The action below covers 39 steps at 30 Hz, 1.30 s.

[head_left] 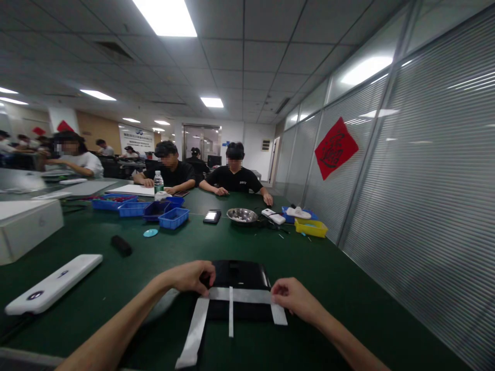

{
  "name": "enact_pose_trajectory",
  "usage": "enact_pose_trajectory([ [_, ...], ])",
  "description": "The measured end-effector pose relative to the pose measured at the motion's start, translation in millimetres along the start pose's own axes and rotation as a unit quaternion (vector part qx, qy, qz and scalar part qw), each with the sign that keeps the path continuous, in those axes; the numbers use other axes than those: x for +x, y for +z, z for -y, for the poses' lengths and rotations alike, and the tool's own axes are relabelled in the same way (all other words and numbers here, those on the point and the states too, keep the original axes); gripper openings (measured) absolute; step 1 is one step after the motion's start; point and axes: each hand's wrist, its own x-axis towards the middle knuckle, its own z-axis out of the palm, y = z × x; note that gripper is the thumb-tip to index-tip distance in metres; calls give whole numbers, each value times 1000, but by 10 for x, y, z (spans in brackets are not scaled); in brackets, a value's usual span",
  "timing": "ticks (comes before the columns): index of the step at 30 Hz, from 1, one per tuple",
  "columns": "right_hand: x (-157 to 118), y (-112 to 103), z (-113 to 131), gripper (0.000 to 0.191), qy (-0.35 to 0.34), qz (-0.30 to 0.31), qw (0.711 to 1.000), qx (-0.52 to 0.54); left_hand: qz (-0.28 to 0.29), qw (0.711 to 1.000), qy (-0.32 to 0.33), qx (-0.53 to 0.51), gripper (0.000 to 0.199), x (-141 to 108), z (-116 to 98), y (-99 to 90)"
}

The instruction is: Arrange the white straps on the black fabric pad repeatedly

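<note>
A glossy black flat object [247, 273] lies on the table in front of me. Across it runs a white strap [251, 295], with a wide white end [194, 330] hanging off the left, a short end [279, 314] at the right and a thin white strip [231, 319] down the middle. At the strap's left corner, my left hand [193, 276] is closed, thumb and fingers pinching the band. My right hand [293, 296] pinches it at the right corner, fingers curled. The fingertips partly hide the strap at both corners.
On the green table [162, 242] are a white device [54, 283], a black block [121, 246], a white box [29, 229], blue trays [174, 218], a metal bowl [242, 216] and a yellow tray [310, 228]. Several people sit beyond; a glass partition [417, 180] borders the right.
</note>
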Motion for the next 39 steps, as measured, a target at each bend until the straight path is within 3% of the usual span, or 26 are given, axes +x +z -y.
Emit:
enact_pose_trajectory([
  [8,-2,-8,-20,23,-50,-21,997,-59,60,996,67,-13,38,-35,-239,-34],
  [12,-66,115,175,18,-146,-78,978,-130,52,996,72,-20,35,1,-225,-3],
  [17,-95,473,526,32,-272,-8,945,-183,44,996,68,-35,32,28,-195,30],
  [21,-20,663,608,39,-276,2,925,-260,43,996,73,-41,32,28,-192,35],
  [26,-65,707,599,39,-270,-10,911,-311,42,995,84,-41,29,52,-156,46],
  [39,-238,740,451,49,-282,16,911,-301,43,995,83,-28,29,41,-156,34],
])
